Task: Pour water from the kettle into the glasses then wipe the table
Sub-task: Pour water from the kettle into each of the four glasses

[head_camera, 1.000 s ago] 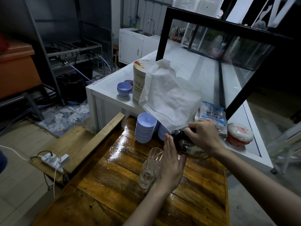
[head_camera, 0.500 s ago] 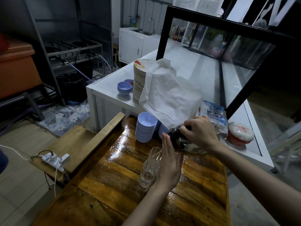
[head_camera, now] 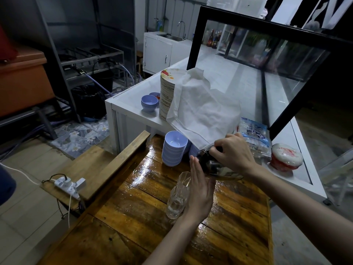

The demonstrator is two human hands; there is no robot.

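Observation:
A shiny metal kettle (head_camera: 212, 165) is tipped toward the left above a wet wooden table (head_camera: 145, 203). My right hand (head_camera: 232, 153) is clamped over its top and handle. Two clear glasses stand below its spout: the near glass (head_camera: 175, 202) holds a little water, and the far glass (head_camera: 184, 177) sits just behind it. My left hand (head_camera: 199, 190) is flat with straight fingers, pressed against the right side of the glasses without gripping them. The kettle's spout is hidden behind my left hand.
Stacks of lilac bowls (head_camera: 173, 148) stand at the table's far end. Behind on a white counter (head_camera: 131, 100) are a tall plate stack (head_camera: 168, 94) under a white cloth (head_camera: 202, 109), a plastic bag (head_camera: 256, 136), a lidded tub (head_camera: 286, 156). A power strip (head_camera: 68, 185) lies on the left bench.
The kettle and my right hand have shifted slightly left and up toward the glasses. My left hand stays flat against them.

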